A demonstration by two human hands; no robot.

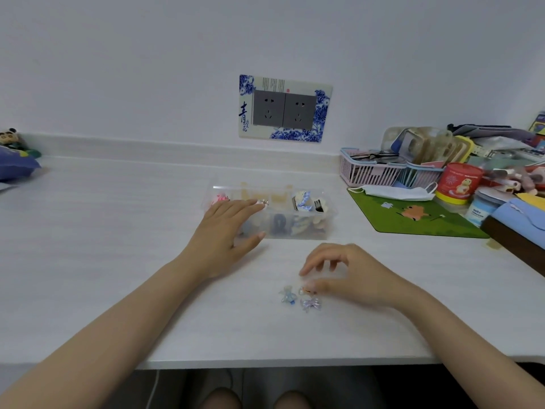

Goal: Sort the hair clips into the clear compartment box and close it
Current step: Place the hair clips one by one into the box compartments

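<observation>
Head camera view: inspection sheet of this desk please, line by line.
Surface: white desk.
Job's things: clear compartment box, open, clips inside; loose in front of it: blue clip, lilac bow clip, small clip.
Clutter: pink basket, face mask, red canister, green mat at right; panda plush at left.
Hands: left hand rests on the box; right hand over the loose clips, thumb at the small clip, grip unclear.
Cables: what looks like a pale cord below the desk edge.
Surroundings: white wall, double socket, nothing plugged in.

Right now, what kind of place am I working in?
Probably a home desk: a white tabletop against a wall with a blue-flowered double socket, a pink basket of clutter, and a face mask on a green cartoon mat.
</observation>
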